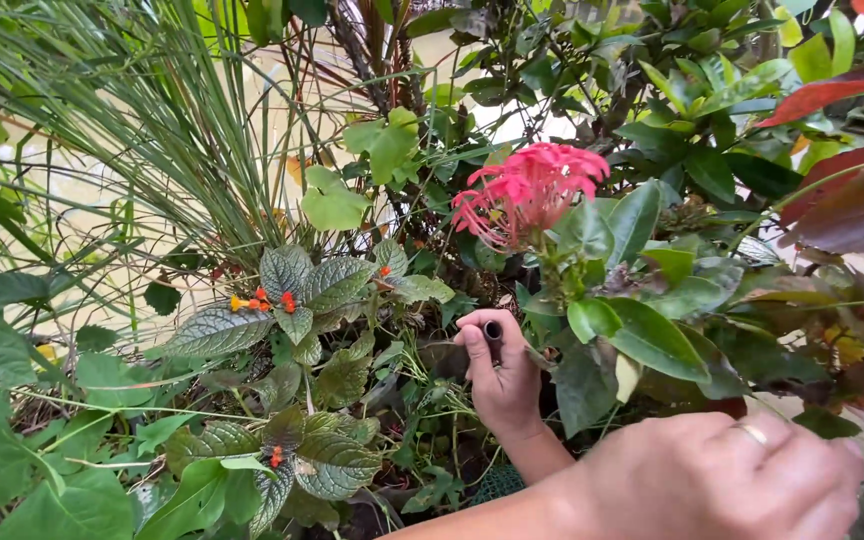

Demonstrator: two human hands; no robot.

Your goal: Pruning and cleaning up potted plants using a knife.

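Below-left of the pink flower cluster [530, 190], my right hand [502, 375] clenches a dark tool handle [493, 332]. Its buried tip could nick hidden stems. Lower right of the flower, my left hand [742, 480] looks curled; I cannot tell its grip.

Soft, even daylight, no hard sun patches. Brightest area: pale ground behind the grass [152, 130], near washed out. Deep shade low among the stems under the pink flower [530, 190]. Flower and veined leaves [297, 290] in sharp focus. Right hand [727, 480], close to the lens, is blurred; left hand [500, 370] is fairly crisp. Red leaves [857, 200] at right edge soft. No glare; slight stretching at corners.
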